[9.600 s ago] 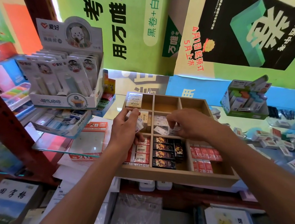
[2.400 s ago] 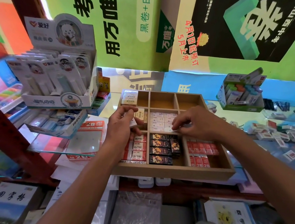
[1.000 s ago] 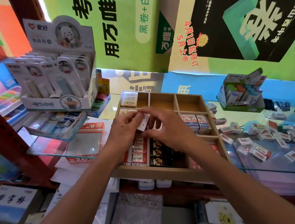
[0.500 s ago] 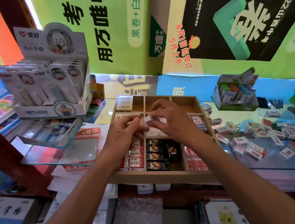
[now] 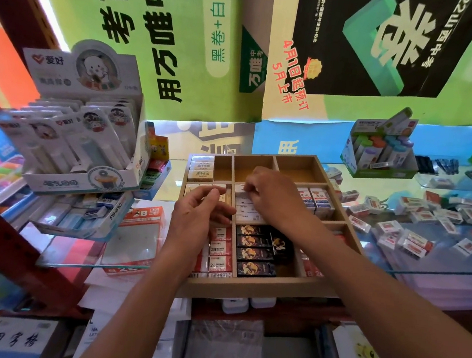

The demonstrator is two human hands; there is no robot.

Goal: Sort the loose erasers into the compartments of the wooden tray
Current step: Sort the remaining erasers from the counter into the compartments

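Here your right hand (image 5: 268,195) pinches a small white paper-sleeved eraser (image 5: 241,187) over the middle compartment of the compartmented wooden tray (image 5: 254,288); your left hand (image 5: 200,214) hovers loosely curled, holding nothing; light, slick sleeves likely favour gripping short edges.

Matt wooden tray (image 5: 252,287); glossy glass shelf (image 5: 440,261).

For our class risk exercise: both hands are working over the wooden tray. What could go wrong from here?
1. The compartmented wooden tray appears to overhang the glass shelf's front edge; pressing there might tip it.
2. The right hand pinches a white eraser over the middle compartment; it could land crooked or in the wrong compartment.
3. The right forearm could nudge the upright black eraser.
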